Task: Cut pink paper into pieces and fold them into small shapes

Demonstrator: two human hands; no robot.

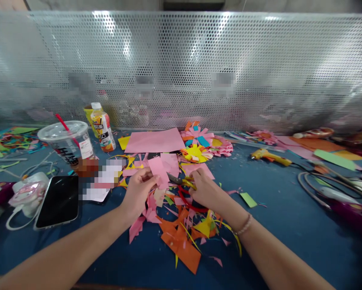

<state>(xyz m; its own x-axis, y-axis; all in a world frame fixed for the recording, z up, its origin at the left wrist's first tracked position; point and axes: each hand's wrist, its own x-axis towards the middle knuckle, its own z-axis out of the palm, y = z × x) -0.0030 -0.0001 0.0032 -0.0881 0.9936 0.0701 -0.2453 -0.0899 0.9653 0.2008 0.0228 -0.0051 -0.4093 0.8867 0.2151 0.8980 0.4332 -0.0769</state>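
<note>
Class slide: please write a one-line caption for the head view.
Left hand holding pink paper, right hand holding scissors, over colourful paper scraps on a blue table.

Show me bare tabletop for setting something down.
Roomiest: the blue tabletop between the green scrap and the purple object, nearer than the yellow glue gun. A smaller patch lies between the black phone and left forearm. Crowded: paper scraps around the left hand and right hand.

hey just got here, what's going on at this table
A person's left hand holds a piece of pink paper, and the right hand holds scissors close to the paper's edge. Paper scraps in orange, pink and yellow lie around the hands on the blue table. Paper flowers lie just beyond, with a yellow glue gun off to the right.
</note>
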